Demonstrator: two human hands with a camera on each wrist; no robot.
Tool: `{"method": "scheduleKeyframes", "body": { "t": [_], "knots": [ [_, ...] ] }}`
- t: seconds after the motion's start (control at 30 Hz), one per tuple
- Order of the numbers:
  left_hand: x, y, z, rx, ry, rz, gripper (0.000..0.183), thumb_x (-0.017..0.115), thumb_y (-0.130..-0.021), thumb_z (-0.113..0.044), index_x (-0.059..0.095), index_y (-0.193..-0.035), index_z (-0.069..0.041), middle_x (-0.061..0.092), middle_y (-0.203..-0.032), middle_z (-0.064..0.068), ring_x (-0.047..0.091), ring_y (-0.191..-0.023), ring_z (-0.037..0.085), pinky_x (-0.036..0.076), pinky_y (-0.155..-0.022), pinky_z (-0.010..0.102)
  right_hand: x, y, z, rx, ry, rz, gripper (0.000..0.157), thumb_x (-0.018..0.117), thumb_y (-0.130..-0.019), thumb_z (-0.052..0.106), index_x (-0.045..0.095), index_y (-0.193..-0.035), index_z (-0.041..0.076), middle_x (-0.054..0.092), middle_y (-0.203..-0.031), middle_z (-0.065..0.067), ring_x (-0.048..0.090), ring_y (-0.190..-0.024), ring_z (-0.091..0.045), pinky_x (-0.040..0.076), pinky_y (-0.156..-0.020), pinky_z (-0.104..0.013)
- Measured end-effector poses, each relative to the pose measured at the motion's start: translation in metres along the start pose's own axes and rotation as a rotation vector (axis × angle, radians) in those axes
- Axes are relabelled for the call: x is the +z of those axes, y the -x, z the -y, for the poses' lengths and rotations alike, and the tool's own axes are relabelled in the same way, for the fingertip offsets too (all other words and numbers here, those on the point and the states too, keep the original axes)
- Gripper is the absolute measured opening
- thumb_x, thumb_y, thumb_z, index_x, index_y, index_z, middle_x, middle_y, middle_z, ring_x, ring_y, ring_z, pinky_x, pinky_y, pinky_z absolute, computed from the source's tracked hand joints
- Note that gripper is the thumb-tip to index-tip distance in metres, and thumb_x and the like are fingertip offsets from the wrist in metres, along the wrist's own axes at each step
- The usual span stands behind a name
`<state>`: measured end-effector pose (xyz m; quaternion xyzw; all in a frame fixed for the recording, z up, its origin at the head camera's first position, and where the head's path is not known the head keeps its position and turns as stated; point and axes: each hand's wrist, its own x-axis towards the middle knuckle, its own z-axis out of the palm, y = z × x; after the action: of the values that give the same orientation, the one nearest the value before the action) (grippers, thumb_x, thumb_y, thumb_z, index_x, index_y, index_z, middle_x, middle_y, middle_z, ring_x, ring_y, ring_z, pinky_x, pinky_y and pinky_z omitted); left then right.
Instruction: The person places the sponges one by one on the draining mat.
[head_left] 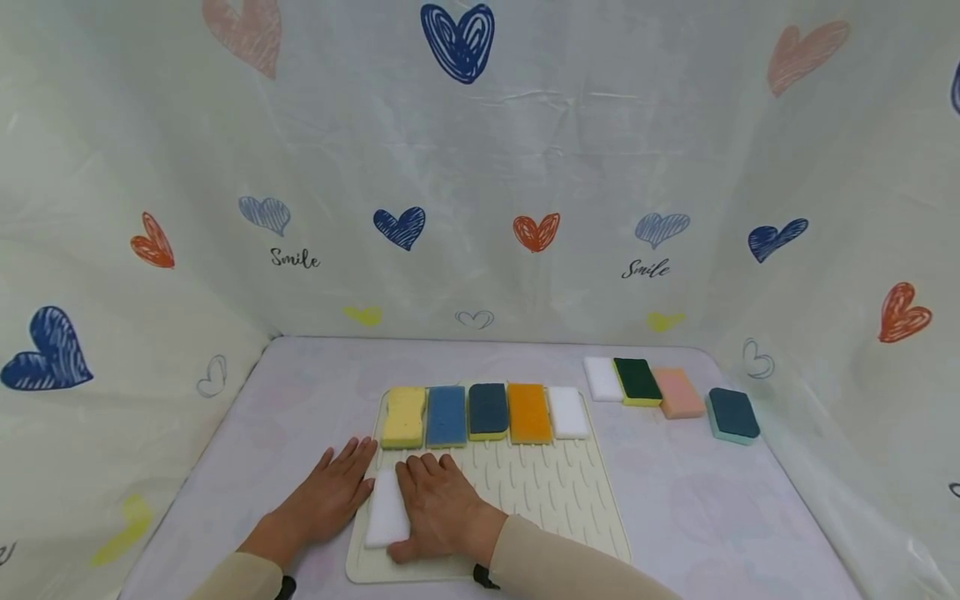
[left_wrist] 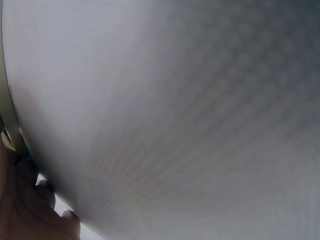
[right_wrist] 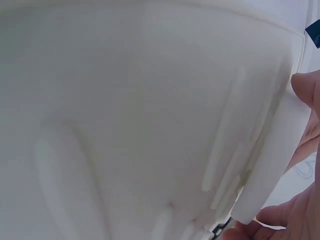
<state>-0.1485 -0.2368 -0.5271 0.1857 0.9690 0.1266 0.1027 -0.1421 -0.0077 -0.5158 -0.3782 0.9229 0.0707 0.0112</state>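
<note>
A white sponge (head_left: 386, 512) lies at the front left of a cream ridged mat (head_left: 555, 496). My right hand (head_left: 442, 510) grips it, thumb at the near end and fingers at the far end; in the right wrist view, the sponge (right_wrist: 274, 155) shows between thumb and fingers. Flat on the table beside the mat's left edge, my left hand (head_left: 333, 493) has straight fingers, its thumb close to the sponge. Along the mat's far edge stand a yellow sponge (head_left: 404, 417), a blue one (head_left: 446, 417), a dark blue-green one (head_left: 488, 410), an orange one (head_left: 529, 412) and another white one (head_left: 568, 412).
Off the mat, at the table's back right, lie a white sponge (head_left: 602, 379), a dark green and yellow sponge (head_left: 637, 381), a pink sponge (head_left: 678, 392) and a teal sponge (head_left: 733, 413). A heart-printed curtain (head_left: 480, 150) surrounds the table. Most of the left wrist view is blurred grey.
</note>
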Motion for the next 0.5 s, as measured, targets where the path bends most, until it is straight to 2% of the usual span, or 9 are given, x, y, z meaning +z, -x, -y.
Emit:
{"method": "scheduleKeyframes", "body": {
  "t": [0.3,0.5],
  "knots": [
    [0.001,0.0,0.0,-0.002,0.001,0.005,0.064,0.048,-0.113,-0.034,0.032,-0.164,0.002,0.036,-0.169,0.021,0.03,-0.158,0.044,0.022,-0.124,0.071,-0.018,0.005,-0.008,-0.014,-0.01,-0.018,0.112,0.047,-0.085,0.092,0.037,-0.163,0.012,0.046,-0.16,-0.003,0.048,-0.14,-0.017,0.044,-0.109,-0.038],
    [0.001,0.001,0.001,0.016,0.017,-0.019,0.064,0.048,-0.113,-0.034,0.033,-0.163,0.003,0.037,-0.168,0.023,0.03,-0.157,0.045,0.021,-0.123,0.071,-0.031,0.016,-0.028,-0.015,-0.009,-0.109,0.108,0.051,-0.089,0.087,0.038,-0.162,0.008,0.048,-0.16,-0.007,0.051,-0.142,-0.021,0.047,-0.113,-0.042]
  ]
}}
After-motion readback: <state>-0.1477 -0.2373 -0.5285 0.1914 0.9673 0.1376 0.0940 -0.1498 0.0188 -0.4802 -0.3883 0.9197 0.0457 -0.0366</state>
